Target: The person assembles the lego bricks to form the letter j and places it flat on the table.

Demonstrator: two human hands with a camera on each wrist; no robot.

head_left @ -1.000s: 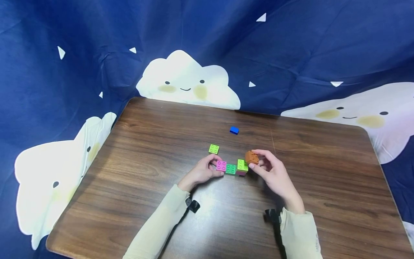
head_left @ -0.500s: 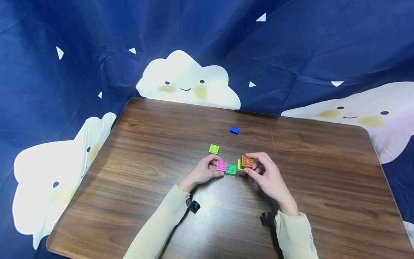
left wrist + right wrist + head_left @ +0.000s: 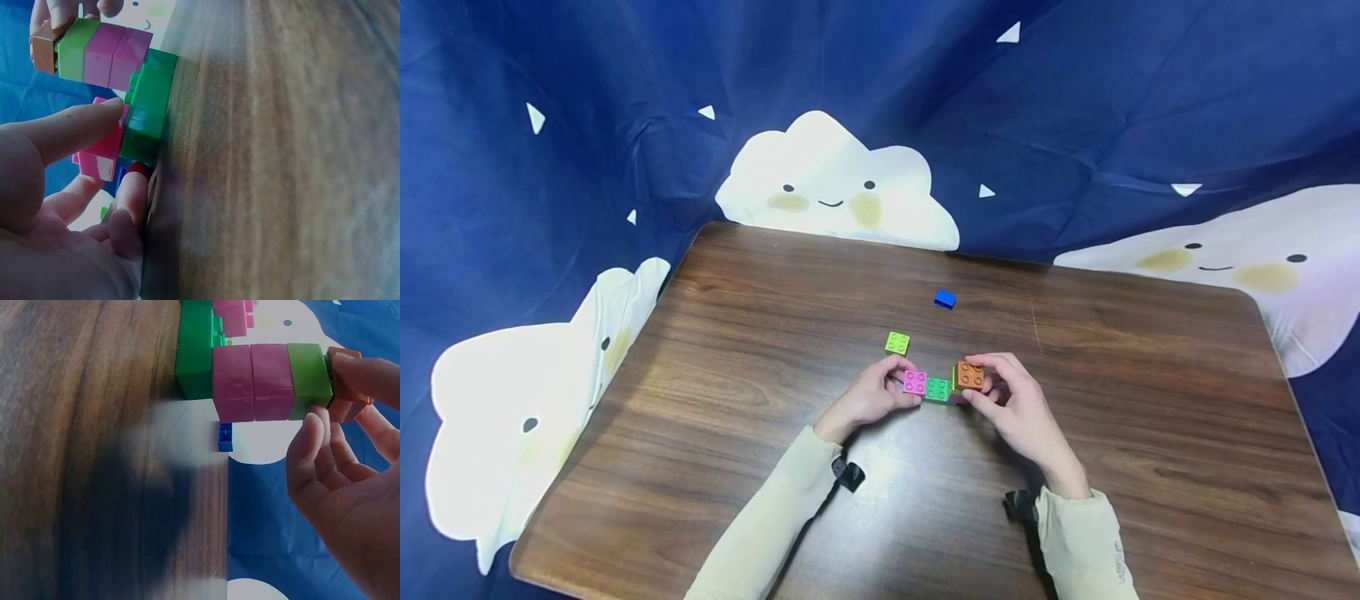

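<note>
A long green toy brick (image 3: 937, 389) lies on the table as the base of a small build. My left hand (image 3: 867, 396) pinches the pink brick (image 3: 914, 382) on its left end between thumb and fingers. On the other end rise two stacked magenta bricks (image 3: 253, 382) with a lime brick (image 3: 309, 372) above them. My right hand (image 3: 1028, 421) grips an orange brick (image 3: 970, 375) at the top of that stack. In the right wrist view, a narrow gap with studs shows between orange and lime, and the orange brick looks slightly tilted.
Behind the left hand lies a loose lime brick (image 3: 897, 342). Farther back sits a small blue brick (image 3: 945, 299). The brown wooden table (image 3: 760, 333) meets a blue cloud-patterned curtain (image 3: 1000, 108) along its back and sides.
My right hand has brought the orange brick leftward and turned it studs-up, from beside the stack to on top of the lime brick. The left hand keeps its hold on the pink brick.
</note>
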